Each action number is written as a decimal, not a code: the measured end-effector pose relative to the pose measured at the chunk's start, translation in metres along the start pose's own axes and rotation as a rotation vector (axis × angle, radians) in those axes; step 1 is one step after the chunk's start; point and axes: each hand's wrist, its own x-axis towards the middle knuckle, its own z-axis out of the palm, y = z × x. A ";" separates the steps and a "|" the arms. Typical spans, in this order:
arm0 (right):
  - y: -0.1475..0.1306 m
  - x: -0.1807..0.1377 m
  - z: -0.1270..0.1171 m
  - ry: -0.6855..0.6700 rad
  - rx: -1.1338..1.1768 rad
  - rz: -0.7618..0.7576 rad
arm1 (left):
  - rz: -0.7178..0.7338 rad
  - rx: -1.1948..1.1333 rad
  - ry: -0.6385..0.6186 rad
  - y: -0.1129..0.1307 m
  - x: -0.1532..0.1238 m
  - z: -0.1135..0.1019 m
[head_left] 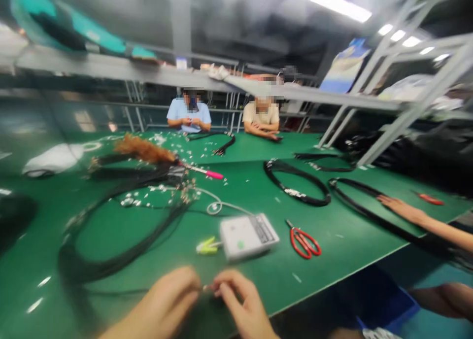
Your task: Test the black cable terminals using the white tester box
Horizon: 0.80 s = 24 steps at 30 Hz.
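- A small pale part [205, 288], blurred, is pinched between the fingers of the left hand [168, 299] and right hand [240, 302], just nearside of the white box [247, 235].
- Judged light, tiny, easily dropped; best held at its ends.

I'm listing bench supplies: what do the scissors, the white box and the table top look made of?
Scissors: red glossy handles, likely plastic; blades seemingly metal. White box: matte plastic casing, probably. Table top: smooth green mat, slightly shiny, perhaps rubber or vinyl.
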 end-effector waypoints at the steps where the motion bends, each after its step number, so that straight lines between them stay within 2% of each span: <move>1: -0.005 0.000 0.003 -0.031 0.122 0.069 | -0.003 0.012 -0.016 0.000 0.003 0.003; 5: -0.016 0.005 0.010 -0.066 0.368 0.200 | -0.031 0.011 -0.035 0.000 0.008 0.009; 11: -0.022 0.009 0.013 -0.049 0.461 0.277 | -0.038 -0.032 0.017 0.009 0.007 0.011; 14: -0.020 0.012 0.012 -0.042 0.533 0.312 | -0.061 -0.041 0.037 0.011 0.008 0.015; 19: -0.015 0.019 0.016 -0.069 0.822 0.485 | -0.084 -0.082 0.078 0.008 0.010 0.019; 24: -0.013 0.019 0.025 -0.108 0.994 0.602 | -0.091 -0.144 0.119 0.003 0.009 0.021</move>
